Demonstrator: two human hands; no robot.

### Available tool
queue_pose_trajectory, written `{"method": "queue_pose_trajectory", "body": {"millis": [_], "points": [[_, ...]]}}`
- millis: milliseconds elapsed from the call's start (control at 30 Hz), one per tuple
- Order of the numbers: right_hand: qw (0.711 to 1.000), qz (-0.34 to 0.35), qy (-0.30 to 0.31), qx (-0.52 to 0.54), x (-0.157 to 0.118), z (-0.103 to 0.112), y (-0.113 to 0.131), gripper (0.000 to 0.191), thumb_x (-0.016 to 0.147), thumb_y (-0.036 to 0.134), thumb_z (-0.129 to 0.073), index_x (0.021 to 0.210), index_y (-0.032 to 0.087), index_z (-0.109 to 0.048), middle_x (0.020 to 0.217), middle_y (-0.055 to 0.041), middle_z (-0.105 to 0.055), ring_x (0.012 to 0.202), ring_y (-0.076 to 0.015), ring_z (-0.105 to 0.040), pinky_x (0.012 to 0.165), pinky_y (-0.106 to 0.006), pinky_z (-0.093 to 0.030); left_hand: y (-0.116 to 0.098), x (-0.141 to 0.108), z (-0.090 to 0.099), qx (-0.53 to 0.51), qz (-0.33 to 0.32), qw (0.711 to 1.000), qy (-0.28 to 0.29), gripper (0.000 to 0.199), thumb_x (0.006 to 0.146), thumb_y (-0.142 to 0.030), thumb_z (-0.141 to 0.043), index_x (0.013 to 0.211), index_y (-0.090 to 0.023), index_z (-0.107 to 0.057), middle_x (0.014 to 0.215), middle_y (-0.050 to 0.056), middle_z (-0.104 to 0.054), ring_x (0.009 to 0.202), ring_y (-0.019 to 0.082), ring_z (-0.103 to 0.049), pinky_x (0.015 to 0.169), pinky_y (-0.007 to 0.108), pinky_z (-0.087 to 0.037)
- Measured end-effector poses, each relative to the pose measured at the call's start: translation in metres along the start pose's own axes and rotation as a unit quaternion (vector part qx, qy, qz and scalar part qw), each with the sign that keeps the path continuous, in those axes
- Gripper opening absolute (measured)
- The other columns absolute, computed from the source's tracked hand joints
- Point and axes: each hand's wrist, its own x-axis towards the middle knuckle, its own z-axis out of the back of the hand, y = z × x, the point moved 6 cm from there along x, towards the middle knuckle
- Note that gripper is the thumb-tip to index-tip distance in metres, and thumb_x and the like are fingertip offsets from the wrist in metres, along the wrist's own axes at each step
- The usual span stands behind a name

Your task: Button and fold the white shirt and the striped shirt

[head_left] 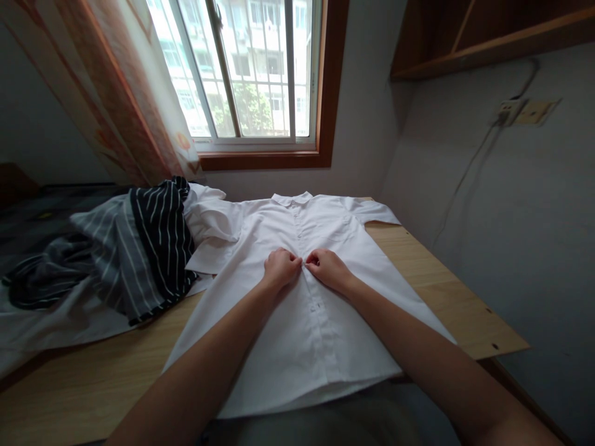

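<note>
A white button-up shirt [260,359] lies front side up, its collar towards the window and its hem near me. Both hands meet at the middle of its button placket. My left hand [281,267] is closed, thumb and fingertips pinching the placket edge. Just to the right, my right hand [328,269] is closed in a pinch on the same strip of cloth. The small button between the fingertips is too hidden to make out. Below the hands the placket runs down to the hem, and above them it is buttoned up towards the collar.
A heap of striped black and grey clothing [158,241] lies to the left, with more white cloth beside it. The wooden board [446,291] ends in a corner at the right. A cable [465,170] hangs from the wall socket [509,113]. A window [251,80] stands behind.
</note>
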Motion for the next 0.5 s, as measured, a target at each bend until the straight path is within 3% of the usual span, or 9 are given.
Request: {"method": "queue_pose_trajectory", "body": {"millis": [500], "points": [[0.999, 0.038, -0.006, -0.030, -0.0013, -0.0014, 0.0016, 0.008, 0.087, 0.016, -0.062, 0.085, 0.015, -0.069, 0.088, -0.0074, -0.071, 0.080, -0.0161, -0.060, 0.074, -0.024, -0.042, 0.0060, 0.0025, -0.0036, -0.049, 0.001, 0.999, -0.013, 0.025, 0.080, -0.034, -0.058, 0.065, -0.019, -0.071, 0.085, 0.008, -0.071, 0.083, 0.023, -0.062, 0.068, 0.030, -0.040]]}}
